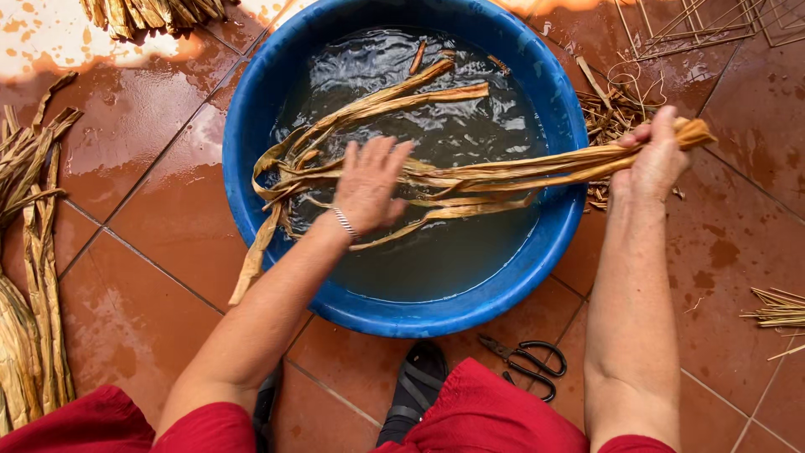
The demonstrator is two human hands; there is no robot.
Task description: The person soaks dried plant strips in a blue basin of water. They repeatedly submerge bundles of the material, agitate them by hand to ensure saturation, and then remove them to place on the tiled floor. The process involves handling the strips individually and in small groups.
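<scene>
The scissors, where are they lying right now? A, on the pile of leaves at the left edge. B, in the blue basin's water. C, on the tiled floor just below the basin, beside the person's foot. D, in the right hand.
C: the black-handled scissors lie on the wet tiled floor, just outside the blue basin's rim and next to the sandalled foot, in neither hand.

A blue basin (251,126) loses its far rim to the top edge. The left hand (369,186) covers part of the wet leaf strips (470,180), and its palm-side grip cannot be seen. Dried leaf bundles (29,277) run off the left edge, a thin-stick frame (713,25) off the top right. A sandal (415,390) hides partly under red cloth (478,415).
</scene>
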